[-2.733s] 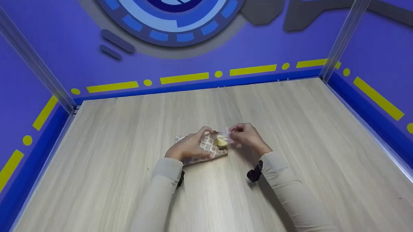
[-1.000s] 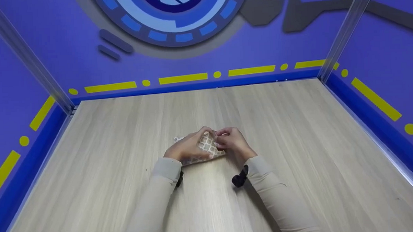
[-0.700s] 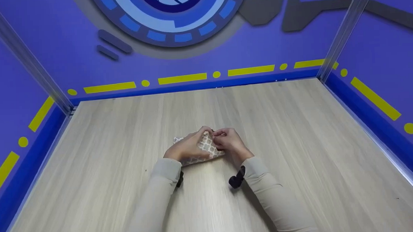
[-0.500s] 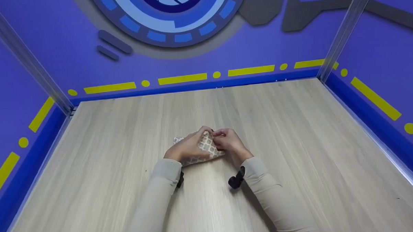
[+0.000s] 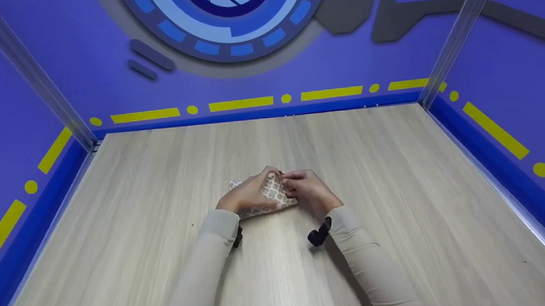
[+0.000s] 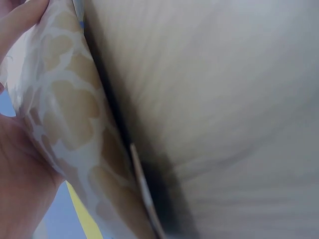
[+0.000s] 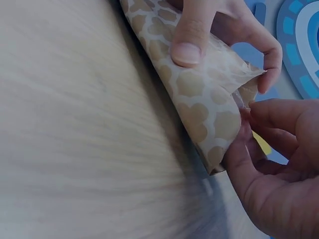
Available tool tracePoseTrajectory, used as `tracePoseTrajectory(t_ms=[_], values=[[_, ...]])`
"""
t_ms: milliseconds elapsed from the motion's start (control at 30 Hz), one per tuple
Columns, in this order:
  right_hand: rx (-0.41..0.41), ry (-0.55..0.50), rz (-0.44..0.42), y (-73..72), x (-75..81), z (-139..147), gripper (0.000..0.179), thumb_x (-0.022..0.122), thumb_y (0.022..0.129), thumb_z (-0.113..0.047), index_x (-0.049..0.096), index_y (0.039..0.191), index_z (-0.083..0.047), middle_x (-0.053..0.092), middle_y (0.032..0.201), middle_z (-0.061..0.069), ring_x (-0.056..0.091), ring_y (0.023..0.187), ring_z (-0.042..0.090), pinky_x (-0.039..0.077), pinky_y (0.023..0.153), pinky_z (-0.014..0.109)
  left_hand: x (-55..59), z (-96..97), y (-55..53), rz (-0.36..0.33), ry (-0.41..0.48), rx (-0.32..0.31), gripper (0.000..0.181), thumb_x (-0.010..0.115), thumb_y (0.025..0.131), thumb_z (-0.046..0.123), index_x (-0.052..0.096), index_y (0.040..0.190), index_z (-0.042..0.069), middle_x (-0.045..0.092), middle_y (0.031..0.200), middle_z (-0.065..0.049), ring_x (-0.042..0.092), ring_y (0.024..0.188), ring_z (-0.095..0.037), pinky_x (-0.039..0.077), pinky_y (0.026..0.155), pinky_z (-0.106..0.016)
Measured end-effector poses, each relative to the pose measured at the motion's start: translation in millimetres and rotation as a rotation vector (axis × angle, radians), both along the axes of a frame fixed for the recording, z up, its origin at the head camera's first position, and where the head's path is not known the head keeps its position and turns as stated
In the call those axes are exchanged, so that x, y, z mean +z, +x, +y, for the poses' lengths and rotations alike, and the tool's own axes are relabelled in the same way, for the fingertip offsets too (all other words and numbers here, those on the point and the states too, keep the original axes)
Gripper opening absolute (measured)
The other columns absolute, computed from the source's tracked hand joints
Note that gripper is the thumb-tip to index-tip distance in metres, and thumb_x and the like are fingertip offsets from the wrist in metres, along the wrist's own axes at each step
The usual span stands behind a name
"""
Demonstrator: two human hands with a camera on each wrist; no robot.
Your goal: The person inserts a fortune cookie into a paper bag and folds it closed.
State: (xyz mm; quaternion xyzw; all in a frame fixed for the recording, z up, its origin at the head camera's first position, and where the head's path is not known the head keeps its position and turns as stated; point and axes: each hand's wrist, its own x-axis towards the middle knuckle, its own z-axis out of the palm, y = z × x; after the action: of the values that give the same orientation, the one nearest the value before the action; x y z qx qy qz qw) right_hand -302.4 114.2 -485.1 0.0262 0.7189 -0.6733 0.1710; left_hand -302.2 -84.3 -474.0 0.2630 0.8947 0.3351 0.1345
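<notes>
At the bottom of the head view, two pale sleeves (image 5: 197, 269) come in, and a black device (image 5: 319, 236) sits at the right wrist. Further up, a little below the middle of the frame, is the paper bag (image 5: 273, 188), with tan and white pattern. Its long axis goes mostly from left to right; the lower edge rises slightly toward the right. The mouth points to the right side of the frame, the other end to the left. In the right wrist view the bag runs from upper left to lower right.

The left hand (image 5: 252, 192) grips the bag across its body, thumb pressing the near face. The right hand (image 5: 311, 188) has its fingers bent together at the mouth; what lies between the tips, I cannot tell. The wooden table (image 5: 263, 144) extends beyond, and behind it, the blue wall (image 5: 92, 50) carries yellow stripes (image 5: 240, 104) and, at the top, a round emblem (image 5: 232, 48).
</notes>
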Motion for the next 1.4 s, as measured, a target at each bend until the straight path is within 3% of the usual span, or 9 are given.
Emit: tracePoseTrajectory(t_ms=[167, 400, 600, 733, 833, 933, 1200, 1400], values=[[-0.041, -0.017, 0.027, 2.0, 2.4, 2.2, 0.027, 0.065, 0.085, -0.001, 0.066, 0.111, 0.004, 0.066, 0.089, 0.004, 0.062, 0.072, 0.012, 0.054, 0.067, 0.027, 0.4, 1.0, 0.8, -0.021, 0.022, 0.006, 0.071, 0.079, 0.070, 0.026, 0.037, 0.126, 0.038, 0.058, 0.109, -0.003, 0.058, 0.081, -0.019, 0.048, 0.067, -0.031], [-0.063, 0.025, 0.085, 2.7, 6.0, 2.8, 0.032, 0.070, 0.083, -0.001, 0.066, 0.114, 0.003, 0.068, 0.081, 0.002, 0.062, 0.069, 0.010, 0.052, 0.064, 0.025, 1.0, 1.6, 0.4, -0.007, 0.015, 0.004, 0.073, 0.080, 0.070, 0.026, 0.037, 0.128, 0.036, 0.057, 0.113, -0.003, 0.057, 0.086, -0.019, 0.047, 0.071, -0.031], [-0.080, 0.007, 0.066, 3.7, 7.4, 1.1, 0.047, 0.070, 0.082, -0.001, 0.058, 0.128, 0.002, 0.070, 0.086, 0.003, 0.066, 0.075, 0.010, 0.054, 0.070, 0.024, 0.6, 2.5, -0.8, 0.010, -0.007, 0.003, 0.074, 0.080, 0.071, 0.028, 0.037, 0.131, 0.034, 0.058, 0.113, -0.006, 0.057, 0.088, -0.020, 0.046, 0.073, -0.032], [-0.048, -0.100, 0.019, 3.9, 8.1, 2.8, 0.052, 0.059, 0.092, -0.005, 0.042, 0.141, 0.002, 0.071, 0.091, 0.007, 0.068, 0.079, 0.013, 0.056, 0.074, 0.027, 0.5, 3.2, -1.3, 0.018, -0.015, 0.005, 0.075, 0.081, 0.071, 0.029, 0.036, 0.130, 0.035, 0.058, 0.117, -0.007, 0.057, 0.092, -0.021, 0.047, 0.078, -0.035], [0.002, -0.149, 0.005, 4.7, 8.8, 5.3, 0.055, 0.046, 0.101, -0.018, 0.025, 0.149, 0.000, 0.071, 0.101, 0.014, 0.069, 0.087, 0.016, 0.055, 0.080, 0.029, 0.7, 3.4, -1.1, 0.020, -0.022, 0.010, 0.076, 0.081, 0.070, 0.030, 0.036, 0.131, 0.036, 0.058, 0.120, -0.008, 0.057, 0.096, -0.023, 0.047, 0.082, -0.038], [0.039, -0.148, -0.018, 6.0, 9.5, 6.7, 0.061, 0.036, 0.104, -0.033, 0.015, 0.152, -0.002, 0.066, 0.115, 0.021, 0.068, 0.096, 0.020, 0.054, 0.086, 0.031, 0.8, 3.4, -0.7, 0.016, -0.025, 0.017, 0.077, 0.082, 0.070, 0.030, 0.036, 0.132, 0.036, 0.057, 0.120, -0.009, 0.057, 0.097, -0.024, 0.047, 0.083, -0.039], [0.071, -0.107, -0.073, 6.4, 11.8, 4.7, 0.070, 0.026, 0.102, -0.049, 0.012, 0.151, -0.001, 0.053, 0.131, 0.030, 0.058, 0.116, 0.037, 0.050, 0.095, 0.039, -1.0, 3.9, 0.6, 0.017, -0.010, -0.016, 0.076, 0.081, 0.071, 0.026, 0.036, 0.132, 0.034, 0.055, 0.126, -0.007, 0.056, 0.100, -0.022, 0.046, 0.087, -0.038], [0.136, -0.192, -0.127, 5.8, 12.7, -2.8, 0.079, 0.018, 0.099, -0.059, 0.022, 0.148, 0.004, 0.047, 0.139, 0.030, 0.049, 0.128, 0.039, 0.043, 0.104, 0.040, -2.9, 4.2, 3.1, 0.004, 0.006, -0.003, 0.080, 0.083, 0.067, 0.023, 0.037, 0.131, 0.037, 0.054, 0.125, -0.004, 0.056, 0.101, -0.021, 0.046, 0.088, -0.037]])
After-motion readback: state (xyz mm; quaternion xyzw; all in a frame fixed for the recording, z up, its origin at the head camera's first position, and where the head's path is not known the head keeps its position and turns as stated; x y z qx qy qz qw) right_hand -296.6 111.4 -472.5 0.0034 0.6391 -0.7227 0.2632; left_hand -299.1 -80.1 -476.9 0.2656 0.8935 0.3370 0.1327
